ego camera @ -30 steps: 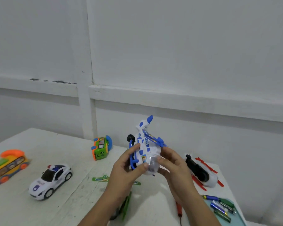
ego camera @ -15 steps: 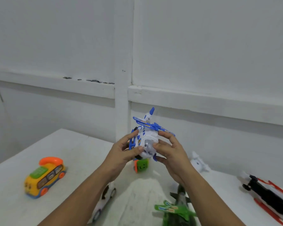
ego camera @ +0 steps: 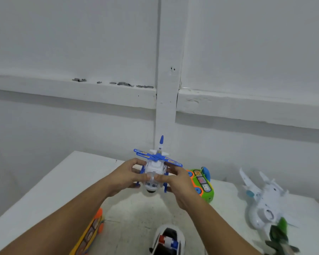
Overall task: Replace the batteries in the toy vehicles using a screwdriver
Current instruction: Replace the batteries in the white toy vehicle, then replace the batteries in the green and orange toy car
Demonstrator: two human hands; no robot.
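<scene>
Lower now than half a second ago, the toy helicopter [ego camera: 155, 169] has dropped from in front of the wall [ego camera: 81, 43] to just over the far middle of the white table [ego camera: 63, 190]. It has also levelled out, so its blue rotor sits flat on top and its tail fin points up and away. The view has swung too. The yellow and orange bus [ego camera: 89, 234] has slid to the lower left edge, partly under the left forearm, and the police car [ego camera: 168, 240] now sits at the bottom centre, cut off by the frame. The black and red helicopter has left the picture. In the head view, the toy helicopter is just below the centre of the frame, held between both hands. The left hand [ego camera: 125, 174] grips its left side with curled fingers, the thumb lying across the clear nose. The right hand [ego camera: 179, 183] grips the right side in the same way, thumb on the nose and fingers wrapped behind the body. Whether the blue skids touch the tabletop cannot be told. Just right of the right hand lies a green and orange toy bus [ego camera: 201, 183]. Farther right is a white toy plane [ego camera: 265, 201], with a blurred green toy plane [ego camera: 278, 234] touching or overlapping its near side at the lower right.
</scene>
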